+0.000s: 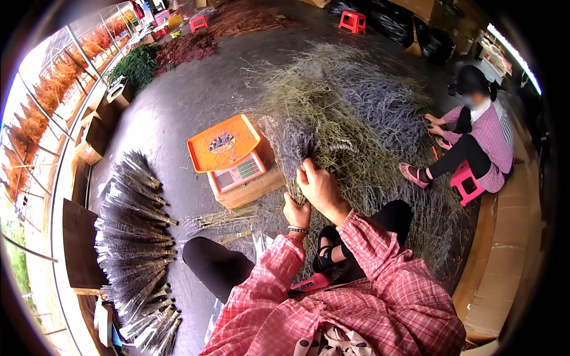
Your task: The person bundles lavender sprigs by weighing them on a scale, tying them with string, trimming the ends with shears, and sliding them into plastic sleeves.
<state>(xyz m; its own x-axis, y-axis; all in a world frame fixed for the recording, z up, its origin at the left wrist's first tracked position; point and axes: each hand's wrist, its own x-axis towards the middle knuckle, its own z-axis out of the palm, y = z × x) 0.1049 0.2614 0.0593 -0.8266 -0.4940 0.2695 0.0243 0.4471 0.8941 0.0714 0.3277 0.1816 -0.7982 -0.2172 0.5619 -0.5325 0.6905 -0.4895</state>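
A bunch of dried purple-grey flowers [295, 142], looking like lavender, stands upright in front of me, heads up. My left hand [297, 213] is closed round its stems low down. Higher up, just below the flower heads, my right hand [322, 185] is closed on the same bunch, thumb and fingers bent in. Left of the bunch is a weighing scale [237, 174] with an orange tray [234, 159], set on a cardboard box [252, 194]. Loose cut stems [231, 216] lie on the floor beside the box, near my left hand.
A large heap of loose dried stems [332, 89] spreads ahead and right. Finished-looking bundles [136, 237] lie in a row at left. A co-worker [484, 130] sits on a pink stool [466, 181] at right, hands at the heap. Red stools [352, 22] stand farther back.
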